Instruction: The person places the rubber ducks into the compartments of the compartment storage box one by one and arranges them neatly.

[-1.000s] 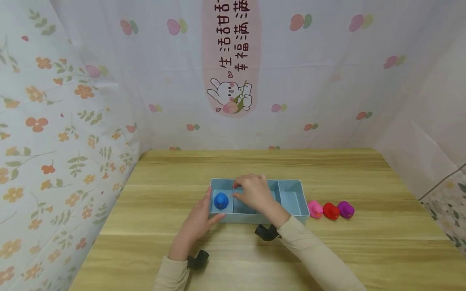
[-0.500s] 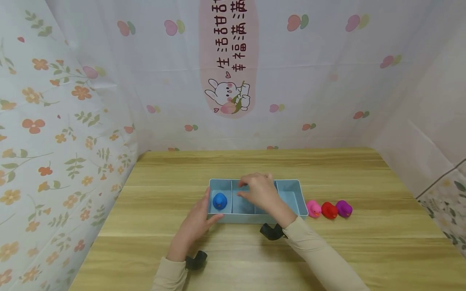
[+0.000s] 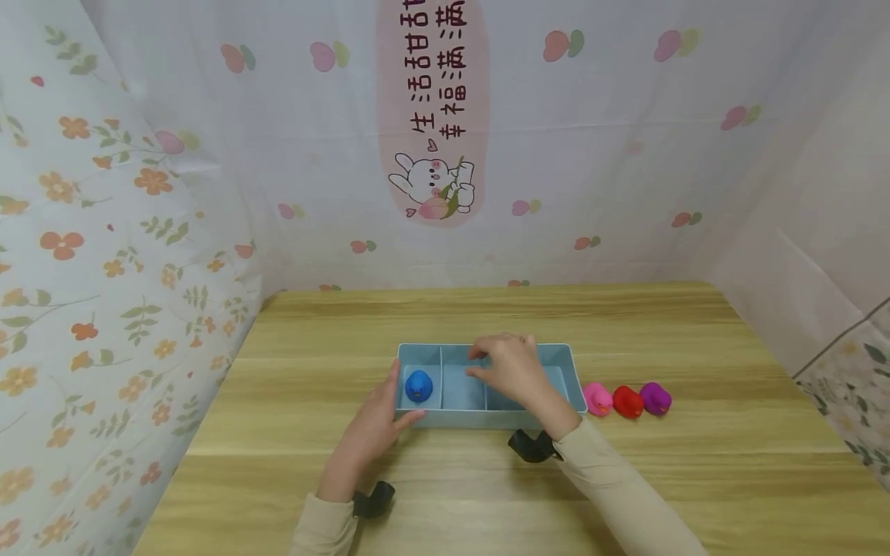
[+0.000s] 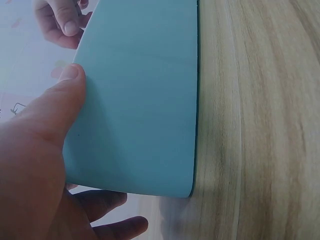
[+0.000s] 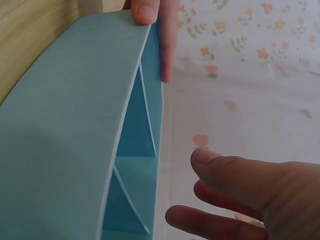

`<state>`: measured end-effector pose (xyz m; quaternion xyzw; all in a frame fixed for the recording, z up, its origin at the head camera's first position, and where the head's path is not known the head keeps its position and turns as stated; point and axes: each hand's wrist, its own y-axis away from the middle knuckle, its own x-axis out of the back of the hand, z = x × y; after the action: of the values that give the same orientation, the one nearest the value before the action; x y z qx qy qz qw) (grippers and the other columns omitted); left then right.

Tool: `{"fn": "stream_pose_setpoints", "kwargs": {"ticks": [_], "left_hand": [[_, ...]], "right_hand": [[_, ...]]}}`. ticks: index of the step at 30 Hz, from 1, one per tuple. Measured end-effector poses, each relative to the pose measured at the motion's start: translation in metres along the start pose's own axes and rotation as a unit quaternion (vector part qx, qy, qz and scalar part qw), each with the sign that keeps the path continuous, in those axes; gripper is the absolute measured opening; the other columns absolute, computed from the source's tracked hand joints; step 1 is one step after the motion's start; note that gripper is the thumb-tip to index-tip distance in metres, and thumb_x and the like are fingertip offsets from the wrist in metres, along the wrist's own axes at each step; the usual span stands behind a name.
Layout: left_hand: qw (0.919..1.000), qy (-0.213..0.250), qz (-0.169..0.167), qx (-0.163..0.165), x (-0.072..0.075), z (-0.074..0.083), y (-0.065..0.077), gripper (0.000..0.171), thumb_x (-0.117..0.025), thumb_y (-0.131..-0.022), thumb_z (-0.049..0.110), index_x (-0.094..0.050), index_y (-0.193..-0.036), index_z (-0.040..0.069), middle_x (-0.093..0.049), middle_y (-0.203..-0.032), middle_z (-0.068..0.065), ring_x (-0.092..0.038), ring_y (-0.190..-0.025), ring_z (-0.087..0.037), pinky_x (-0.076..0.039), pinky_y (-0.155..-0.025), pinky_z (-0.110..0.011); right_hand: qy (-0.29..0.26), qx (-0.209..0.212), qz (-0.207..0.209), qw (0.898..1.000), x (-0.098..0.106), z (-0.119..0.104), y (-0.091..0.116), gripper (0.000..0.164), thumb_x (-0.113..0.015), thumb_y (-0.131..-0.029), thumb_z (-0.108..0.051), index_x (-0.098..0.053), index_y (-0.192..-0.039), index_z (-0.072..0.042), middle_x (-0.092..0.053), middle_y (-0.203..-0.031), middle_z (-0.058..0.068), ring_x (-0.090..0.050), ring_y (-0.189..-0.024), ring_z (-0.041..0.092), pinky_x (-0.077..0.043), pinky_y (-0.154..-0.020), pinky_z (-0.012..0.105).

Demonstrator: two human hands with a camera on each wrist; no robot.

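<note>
Wooden table (image 3: 730, 471), left hand (image 3: 371, 425) round end of blue tray (image 3: 459, 419), right hand (image 3: 513, 374) above, fingers apart

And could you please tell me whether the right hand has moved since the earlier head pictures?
Yes: judged against the tray, the right hand has moved rightward, away from the blue duck.

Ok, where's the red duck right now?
In the head view, the red duck sits on the table right of the tray, between the pink duck and the purple duck.

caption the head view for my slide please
Left hand grips a divided box holding a blue duck; right hand hovers above; three ducks outside.
</note>
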<state>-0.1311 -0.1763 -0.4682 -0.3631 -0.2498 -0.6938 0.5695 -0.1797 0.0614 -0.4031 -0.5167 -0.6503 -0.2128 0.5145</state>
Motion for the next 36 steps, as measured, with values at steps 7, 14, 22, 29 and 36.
{"fn": "stream_pose_setpoints", "kwargs": {"ticks": [7,14,22,29,36], "left_hand": [[1.0,0.002,-0.003,0.001,-0.002,0.0,0.002,0.094,-0.065,-0.089,0.04,-0.01,-0.152,0.0,-0.032,-0.151,-0.025,-0.037,-0.136,-0.04,-0.032,-0.111,-0.051],[1.0,0.001,-0.004,0.003,-0.002,0.0,0.002,0.094,-0.066,-0.088,0.04,-0.01,-0.152,-0.001,-0.033,-0.149,-0.026,-0.037,-0.135,-0.041,-0.032,-0.111,-0.052],[1.0,0.0,-0.003,0.003,-0.003,-0.001,0.002,0.093,-0.064,-0.09,0.04,-0.008,-0.153,0.001,-0.032,-0.15,-0.026,-0.036,-0.136,-0.041,-0.032,-0.111,-0.052],[1.0,0.001,0.001,-0.006,-0.003,-0.002,0.001,0.093,-0.065,-0.089,0.04,-0.01,-0.152,0.0,-0.034,-0.148,-0.028,-0.038,-0.134,-0.043,-0.032,-0.11,-0.053],[1.0,-0.004,0.0,-0.002,-0.002,-0.002,0.0,0.093,-0.065,-0.089,0.039,-0.009,-0.152,-0.001,-0.034,-0.148,-0.028,-0.037,-0.135,-0.043,-0.032,-0.111,-0.053]], "right_hand": [[-0.004,-0.009,0.007,1.0,0.003,0.005,0.005,0.018,-0.082,-0.074,-0.029,-0.073,-0.087,-0.022,-0.072,-0.089,-0.004,-0.064,-0.089,0.02,-0.03,-0.079,0.046],[-0.008,-0.021,0.003,1.0,0.004,0.015,0.008,0.018,-0.082,-0.074,-0.029,-0.073,-0.087,-0.021,-0.072,-0.088,-0.005,-0.065,-0.091,0.022,-0.029,-0.078,0.044],[-0.007,-0.028,0.008,1.0,0.007,0.024,0.013,0.021,-0.082,-0.075,-0.028,-0.074,-0.091,-0.017,-0.073,-0.091,-0.003,-0.065,-0.092,0.022,-0.029,-0.08,0.046],[-0.008,-0.028,0.013,1.0,0.012,0.032,0.018,0.02,-0.081,-0.076,-0.026,-0.073,-0.091,-0.016,-0.073,-0.09,-0.002,-0.066,-0.091,0.024,-0.028,-0.078,0.046],[-0.009,-0.039,0.009,0.999,0.014,0.041,0.02,0.019,-0.081,-0.076,-0.027,-0.073,-0.09,-0.016,-0.073,-0.089,-0.003,-0.065,-0.091,0.024,-0.027,-0.078,0.046]]}}
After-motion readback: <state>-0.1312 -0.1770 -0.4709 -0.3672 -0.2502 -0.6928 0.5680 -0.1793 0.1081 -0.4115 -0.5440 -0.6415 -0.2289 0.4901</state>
